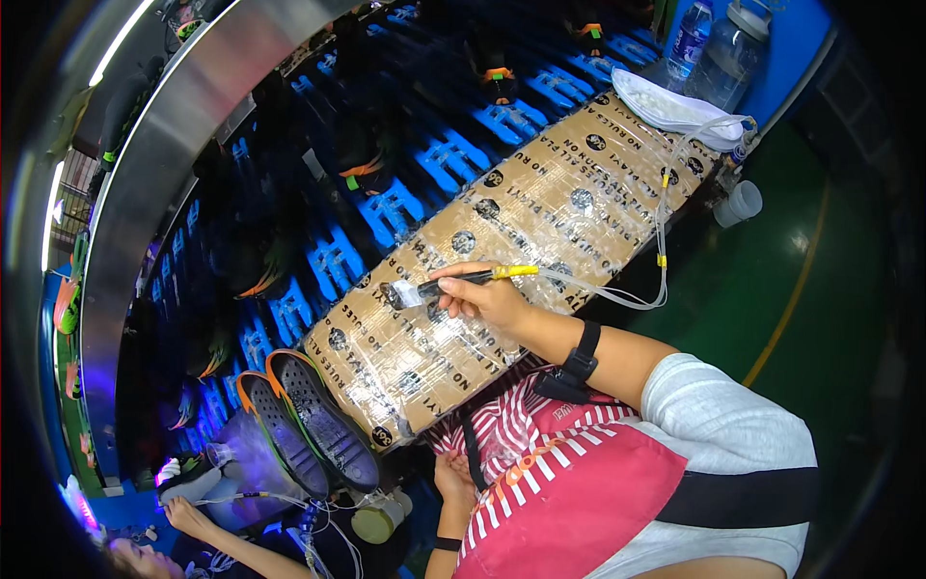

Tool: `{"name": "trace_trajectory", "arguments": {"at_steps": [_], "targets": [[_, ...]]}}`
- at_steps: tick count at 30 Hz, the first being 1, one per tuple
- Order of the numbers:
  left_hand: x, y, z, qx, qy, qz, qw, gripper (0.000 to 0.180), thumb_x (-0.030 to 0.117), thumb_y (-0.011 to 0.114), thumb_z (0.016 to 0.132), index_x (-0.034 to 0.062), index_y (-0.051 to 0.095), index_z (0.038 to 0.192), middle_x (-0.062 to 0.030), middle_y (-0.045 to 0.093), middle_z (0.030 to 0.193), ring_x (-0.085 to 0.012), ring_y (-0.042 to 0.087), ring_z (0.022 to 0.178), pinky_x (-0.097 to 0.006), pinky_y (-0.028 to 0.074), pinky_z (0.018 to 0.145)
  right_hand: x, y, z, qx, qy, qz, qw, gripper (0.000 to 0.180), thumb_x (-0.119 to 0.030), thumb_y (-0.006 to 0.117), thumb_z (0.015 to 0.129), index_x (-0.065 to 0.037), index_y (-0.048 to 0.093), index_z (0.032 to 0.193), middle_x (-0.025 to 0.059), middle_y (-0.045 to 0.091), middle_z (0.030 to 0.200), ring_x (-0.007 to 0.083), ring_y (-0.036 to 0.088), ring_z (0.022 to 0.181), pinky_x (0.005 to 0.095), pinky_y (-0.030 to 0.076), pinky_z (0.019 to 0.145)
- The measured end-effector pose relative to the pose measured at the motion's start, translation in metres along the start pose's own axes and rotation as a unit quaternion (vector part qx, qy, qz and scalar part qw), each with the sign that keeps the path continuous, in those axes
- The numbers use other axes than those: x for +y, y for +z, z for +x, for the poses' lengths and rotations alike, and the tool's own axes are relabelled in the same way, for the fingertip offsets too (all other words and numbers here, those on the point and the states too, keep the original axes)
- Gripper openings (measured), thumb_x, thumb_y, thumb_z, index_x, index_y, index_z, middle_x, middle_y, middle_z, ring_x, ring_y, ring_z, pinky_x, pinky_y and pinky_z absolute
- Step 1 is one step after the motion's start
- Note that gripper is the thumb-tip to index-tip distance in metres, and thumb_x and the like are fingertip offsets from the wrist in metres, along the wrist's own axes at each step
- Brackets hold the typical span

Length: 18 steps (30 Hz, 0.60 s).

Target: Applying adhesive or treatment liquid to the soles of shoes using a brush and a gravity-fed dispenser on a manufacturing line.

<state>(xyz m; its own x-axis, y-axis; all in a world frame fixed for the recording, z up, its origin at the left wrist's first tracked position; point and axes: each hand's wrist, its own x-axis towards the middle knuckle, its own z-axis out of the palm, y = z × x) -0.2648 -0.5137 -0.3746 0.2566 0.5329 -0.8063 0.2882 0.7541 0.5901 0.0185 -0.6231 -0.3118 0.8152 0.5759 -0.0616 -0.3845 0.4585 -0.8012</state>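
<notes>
My right hand (487, 297) pinches the tube-fed brush (473, 278) — brush head (406, 293) beyond my fingertips (446, 287), over the cardboard (521, 227). Left hand (453, 477): can't tell.

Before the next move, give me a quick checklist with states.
1. Brush gripped in right hand: ok.
2. Clear tube running from the brush's yellow end: ok.
3. Bristles touching the cardboard: cannot tell.
4. Brush apart from the clogs: ok.
5. Both clogs side by side: ok.
6. Left hand up on the cardboard: not ok, it's down by the apron.
</notes>
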Motion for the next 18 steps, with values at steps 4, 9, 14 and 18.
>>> {"name": "trace_trajectory", "arguments": {"at_steps": [4,9,14,18], "targets": [[-0.001,-0.003,0.003,0.000,-0.005,-0.001,1.000,0.019,0.024,0.050,0.084,0.0055,0.051,0.079,-0.0055,0.053,0.065,-0.0167,0.053,0.063,-0.027,0.046,0.061,0.001,-0.001,0.000,-0.005,-0.009,0.006,1.000,0.027,-0.019,0.058,0.088,0.002,0.058,0.106,0.0081,0.063,0.073,0.0096,0.061,0.058,0.0167,0.039,0.043],[-0.004,-0.009,0.010,-0.007,-0.033,-0.016,0.999,0.020,0.026,0.049,0.084,0.0058,0.051,0.080,-0.0064,0.054,0.065,-0.0170,0.053,0.059,-0.027,0.046,0.056,0.000,-0.001,0.000,0.004,0.003,0.011,1.000,0.026,-0.016,0.055,0.089,0.002,0.058,0.108,0.0082,0.064,0.074,0.0099,0.059,0.058,0.0168,0.040,0.044],[-0.005,-0.011,0.012,-0.001,-0.025,-0.009,1.000,0.020,0.025,0.049,0.084,0.0057,0.052,0.080,-0.0069,0.055,0.066,-0.0174,0.055,0.059,-0.027,0.046,0.055,-0.001,0.000,-0.001,0.007,0.010,0.013,1.000,0.026,-0.016,0.055,0.089,0.002,0.058,0.107,0.0083,0.064,0.074,0.0099,0.059,0.057,0.0162,0.040,0.044],[0.012,0.000,-0.008,-0.087,0.017,0.120,0.989,0.017,0.017,0.048,0.086,0.0024,0.056,0.090,-0.0052,0.058,0.073,-0.0137,0.055,0.065,-0.024,0.044,0.059,-0.002,0.001,-0.001,0.007,0.019,0.019,1.000,0.026,-0.016,0.055,0.089,0.002,0.058,0.107,0.0081,0.063,0.074,0.0098,0.059,0.057,0.0158,0.040,0.044]]}}
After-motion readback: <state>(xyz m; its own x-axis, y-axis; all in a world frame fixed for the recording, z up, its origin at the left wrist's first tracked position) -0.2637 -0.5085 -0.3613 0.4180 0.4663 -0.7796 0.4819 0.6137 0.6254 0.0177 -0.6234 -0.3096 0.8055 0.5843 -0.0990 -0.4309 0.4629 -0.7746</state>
